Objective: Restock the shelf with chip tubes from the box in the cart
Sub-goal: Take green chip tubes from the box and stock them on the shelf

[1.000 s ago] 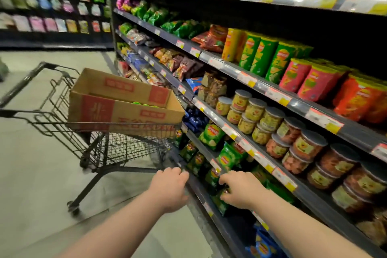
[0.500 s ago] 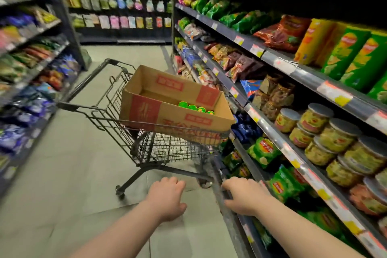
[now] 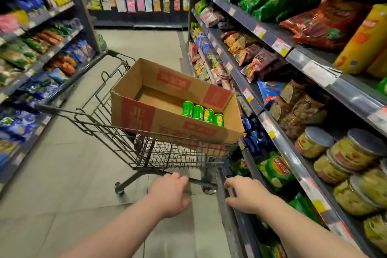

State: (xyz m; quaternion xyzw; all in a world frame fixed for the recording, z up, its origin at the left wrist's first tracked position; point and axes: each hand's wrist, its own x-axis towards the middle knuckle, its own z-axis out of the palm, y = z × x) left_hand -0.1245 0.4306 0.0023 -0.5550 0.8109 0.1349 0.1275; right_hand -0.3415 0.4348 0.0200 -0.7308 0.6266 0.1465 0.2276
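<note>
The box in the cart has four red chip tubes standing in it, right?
Not quite: they are not red. The four chip tubes standing in the box in the cart are green. The head view shows it.

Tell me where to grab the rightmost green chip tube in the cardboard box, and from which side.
Grip the rightmost chip tube by its top end, coming straight down from above. It stands upright in the cardboard box, against the neighbouring tube and near the box wall, so probably only its top is free.
</note>
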